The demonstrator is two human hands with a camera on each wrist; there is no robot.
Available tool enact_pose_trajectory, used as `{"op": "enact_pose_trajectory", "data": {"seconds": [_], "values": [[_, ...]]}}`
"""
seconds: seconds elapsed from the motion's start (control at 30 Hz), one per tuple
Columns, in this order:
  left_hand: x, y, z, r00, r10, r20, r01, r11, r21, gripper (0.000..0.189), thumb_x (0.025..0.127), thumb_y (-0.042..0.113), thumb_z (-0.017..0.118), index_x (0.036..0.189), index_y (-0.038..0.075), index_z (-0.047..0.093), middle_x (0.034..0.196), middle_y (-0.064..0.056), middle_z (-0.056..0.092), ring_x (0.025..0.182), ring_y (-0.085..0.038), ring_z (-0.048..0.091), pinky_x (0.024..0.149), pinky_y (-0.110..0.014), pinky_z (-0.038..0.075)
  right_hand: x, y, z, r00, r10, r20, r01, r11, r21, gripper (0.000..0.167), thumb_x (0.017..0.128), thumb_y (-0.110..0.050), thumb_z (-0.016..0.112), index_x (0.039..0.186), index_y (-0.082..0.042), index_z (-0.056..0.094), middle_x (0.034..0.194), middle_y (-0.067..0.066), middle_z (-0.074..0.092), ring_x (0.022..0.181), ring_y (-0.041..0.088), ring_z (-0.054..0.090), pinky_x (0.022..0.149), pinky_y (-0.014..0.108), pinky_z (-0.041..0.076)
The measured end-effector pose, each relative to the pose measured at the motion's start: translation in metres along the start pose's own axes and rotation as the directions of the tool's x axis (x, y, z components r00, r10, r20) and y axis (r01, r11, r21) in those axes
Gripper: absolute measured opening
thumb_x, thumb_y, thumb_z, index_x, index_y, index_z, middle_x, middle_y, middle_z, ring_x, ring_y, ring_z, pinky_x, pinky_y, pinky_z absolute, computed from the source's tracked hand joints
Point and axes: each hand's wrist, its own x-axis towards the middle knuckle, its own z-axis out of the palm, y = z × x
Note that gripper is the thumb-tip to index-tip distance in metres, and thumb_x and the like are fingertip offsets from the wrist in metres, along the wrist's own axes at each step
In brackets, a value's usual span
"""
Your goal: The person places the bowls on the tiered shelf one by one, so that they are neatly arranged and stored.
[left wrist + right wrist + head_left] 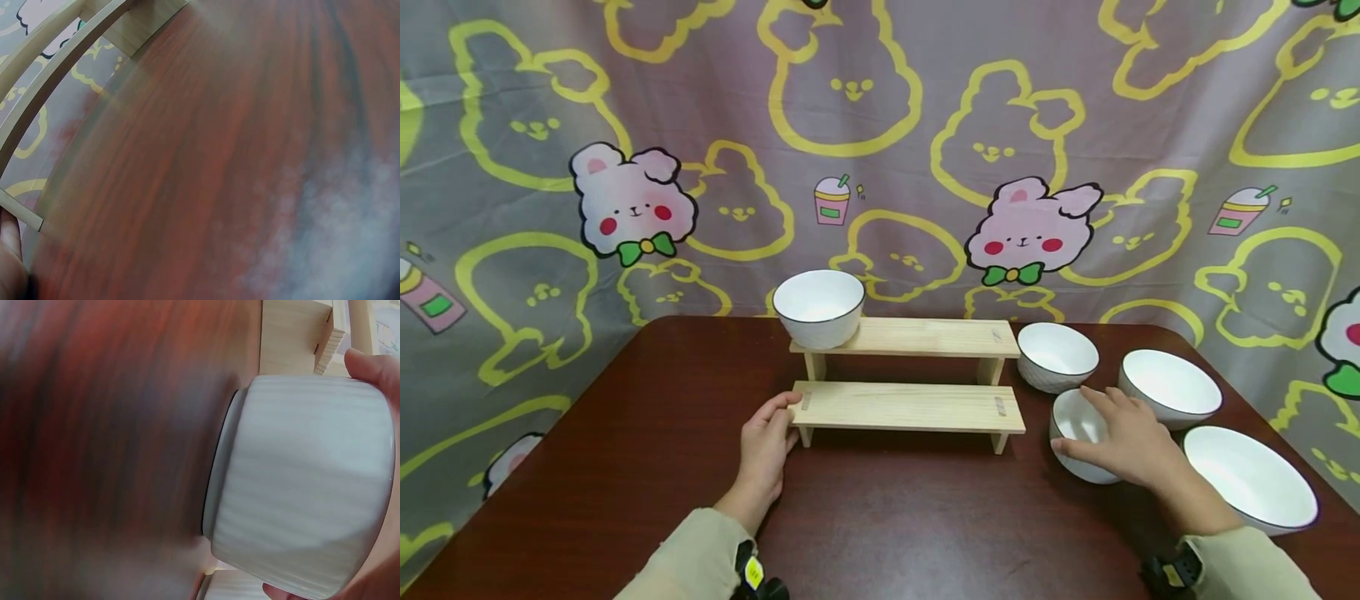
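Note:
A light wooden two-tier shelf stands on the table. At the left end of its lower tier my left hand grips the board's edge, thumb on top. On the right, my right hand spans the rim of a small white bowl, thumb on the near left side and fingers across the far side. In the right wrist view that bowl shows a ribbed outer wall, and its foot is at the tabletop. Another white bowl with a dark rim sits on the upper tier's left end.
Behind the held bowl stands a white textured bowl. Further right are a wider white bowl and a large white bowl near the table's right edge. A patterned cloth hangs behind the dark red-brown table.

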Motion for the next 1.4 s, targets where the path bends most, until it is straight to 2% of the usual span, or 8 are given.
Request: {"op": "enact_pose_trajectory", "data": {"seconds": [0.1, 0.2, 0.37, 0.63, 0.83, 1.03, 1.27, 1.4], "values": [[0.0, 0.0, 0.0, 1.0, 0.002, 0.001, -0.002, 1.0, 0.003, 0.034, 0.089, 0.003, 0.04, 0.118, -0.006, 0.055, 0.135, -0.012, 0.046, 0.121, -0.025, 0.043, 0.096, -0.047, 0.037, 0.001, 0.001, 0.0, 0.999, -0.023, -0.033, 0.023, 1.0, 0.001, 0.092, 0.065, -0.061, 0.07, 0.126, 0.005, 0.049, 0.116, 0.031, 0.048, 0.098, 0.051, 0.046, 0.066, 0.058, 0.043], [0.0, -0.001, 0.0, 1.0, 0.003, 0.005, -0.003, 1.0, 0.002, 0.035, 0.089, 0.003, 0.04, 0.118, -0.006, 0.055, 0.135, -0.012, 0.046, 0.121, -0.025, 0.044, 0.096, -0.047, 0.038, 0.001, 0.002, -0.001, 0.998, -0.036, -0.051, 0.036, 0.999, 0.009, 0.09, 0.065, -0.058, 0.071, 0.122, 0.008, 0.051, 0.11, 0.029, 0.052, 0.093, 0.048, 0.049, 0.066, 0.055, 0.044], [0.001, -0.001, 0.001, 1.0, 0.001, 0.0, -0.001, 1.0, -0.002, 0.035, 0.088, 0.003, 0.04, 0.118, -0.006, 0.056, 0.134, -0.012, 0.047, 0.119, -0.024, 0.045, 0.095, -0.046, 0.038, 0.001, 0.002, -0.003, 0.997, -0.048, -0.062, 0.049, 0.999, 0.015, 0.091, 0.066, -0.057, 0.071, 0.121, 0.012, 0.051, 0.108, 0.03, 0.053, 0.094, 0.048, 0.051, 0.072, 0.055, 0.043], [0.001, -0.001, 0.0, 1.0, -0.004, -0.007, 0.004, 1.0, 0.0, 0.035, 0.088, 0.003, 0.04, 0.118, -0.006, 0.055, 0.134, -0.012, 0.047, 0.119, -0.024, 0.045, 0.095, -0.045, 0.039, 0.005, -0.002, -0.015, 0.985, -0.117, -0.126, 0.118, 0.993, -0.002, 0.089, 0.065, -0.053, 0.074, 0.12, 0.013, 0.052, 0.106, 0.03, 0.056, 0.09, 0.051, 0.052, 0.072, 0.054, 0.044], [0.002, -0.001, -0.001, 1.0, -0.01, -0.008, 0.01, 1.0, 0.01, 0.035, 0.088, 0.004, 0.04, 0.118, -0.005, 0.055, 0.134, -0.011, 0.047, 0.118, -0.024, 0.046, 0.095, -0.045, 0.039, 0.007, -0.008, -0.026, 0.988, -0.108, -0.111, 0.108, 0.994, -0.011, 0.089, 0.065, -0.053, 0.074, 0.121, 0.013, 0.051, 0.108, 0.032, 0.055, 0.093, 0.053, 0.051, 0.071, 0.057, 0.044], [0.002, -0.002, -0.001, 1.0, -0.013, -0.003, 0.013, 1.0, 0.015, 0.035, 0.088, 0.005, 0.041, 0.118, -0.004, 0.056, 0.134, -0.011, 0.047, 0.119, -0.023, 0.046, 0.095, -0.044, 0.039, 0.011, -0.013, -0.04, 0.987, -0.121, -0.107, 0.121, 0.993, -0.007, 0.09, 0.064, -0.053, 0.075, 0.12, 0.014, 0.051, 0.104, 0.031, 0.056, 0.087, 0.046, 0.054, 0.065, 0.05, 0.046], [0.001, 0.0, -0.001, 1.0, -0.012, 0.006, 0.012, 1.0, 0.014, 0.035, 0.088, 0.004, 0.04, 0.119, -0.004, 0.056, 0.135, -0.011, 0.046, 0.119, -0.024, 0.045, 0.095, -0.044, 0.039, 0.015, -0.021, -0.057, 0.992, -0.109, -0.063, 0.11, 0.994, 0.009, 0.09, 0.068, -0.054, 0.072, 0.124, 0.013, 0.049, 0.112, 0.035, 0.052, 0.092, 0.046, 0.052, 0.067, 0.051, 0.046], [0.001, 0.001, -0.002, 1.0, -0.012, 0.009, 0.012, 1.0, 0.022, 0.035, 0.089, 0.005, 0.04, 0.119, -0.004, 0.056, 0.135, -0.011, 0.046, 0.119, -0.024, 0.045, 0.095, -0.044, 0.038, 0.018, -0.024, -0.065, 0.992, -0.115, -0.049, 0.115, 0.993, -0.002, 0.091, 0.069, -0.055, 0.071, 0.125, 0.013, 0.048, 0.113, 0.035, 0.051, 0.089, 0.042, 0.053, 0.063, 0.047, 0.047]]}}
